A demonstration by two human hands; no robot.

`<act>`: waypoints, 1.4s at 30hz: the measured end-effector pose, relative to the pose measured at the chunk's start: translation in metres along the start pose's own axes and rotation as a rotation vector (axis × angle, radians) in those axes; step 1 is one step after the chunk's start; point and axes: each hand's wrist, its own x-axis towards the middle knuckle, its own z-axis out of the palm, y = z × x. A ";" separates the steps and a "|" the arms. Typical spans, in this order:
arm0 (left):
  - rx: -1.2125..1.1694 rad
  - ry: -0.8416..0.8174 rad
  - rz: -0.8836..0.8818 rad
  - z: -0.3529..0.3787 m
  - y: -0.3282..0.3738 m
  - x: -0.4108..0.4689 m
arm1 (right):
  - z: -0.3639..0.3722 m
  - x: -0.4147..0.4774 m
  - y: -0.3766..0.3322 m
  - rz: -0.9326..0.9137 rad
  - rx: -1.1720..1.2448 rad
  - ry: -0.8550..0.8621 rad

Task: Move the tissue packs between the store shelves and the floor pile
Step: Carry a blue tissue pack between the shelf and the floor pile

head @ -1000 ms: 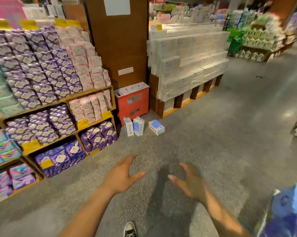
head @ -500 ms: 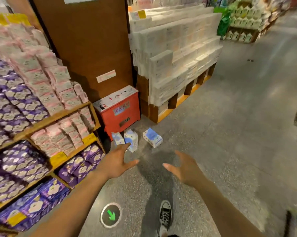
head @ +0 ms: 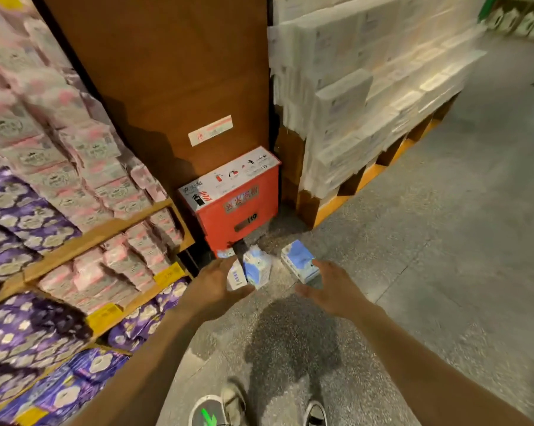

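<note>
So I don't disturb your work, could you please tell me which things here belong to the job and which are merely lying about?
Job: store shelves of pink and purple packs; blue-and-white tissue packs on the floor; left hand and right hand, open, close to them.
Lying about: red fire box; white pallet stack; green arrow sticker.

there was one view only, from a wide-angle camera worn on the person's head. it looked forward and steeply down at the floor before a brown pillar. it was close enough that the left hand and right hand reached mid-frame, with the shoes at the bottom edge. shelves bowed along the left side and stacked white packs filled the right.
</note>
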 end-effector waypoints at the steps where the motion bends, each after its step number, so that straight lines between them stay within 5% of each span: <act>1: -0.004 -0.012 -0.001 -0.003 -0.008 0.019 | 0.000 0.021 -0.005 0.009 -0.006 -0.011; 11: 0.097 -0.238 0.108 0.039 -0.140 0.246 | 0.079 0.247 -0.020 0.123 -0.024 0.024; 28: 0.346 -0.325 0.235 0.417 -0.371 0.608 | 0.432 0.671 0.204 0.255 -0.082 -0.167; 35: 0.366 -0.329 0.268 0.468 -0.402 0.652 | 0.470 0.722 0.225 0.230 -0.129 -0.099; 42: 0.245 -0.356 0.284 0.396 -0.376 0.616 | 0.402 0.677 0.197 0.213 -0.123 -0.073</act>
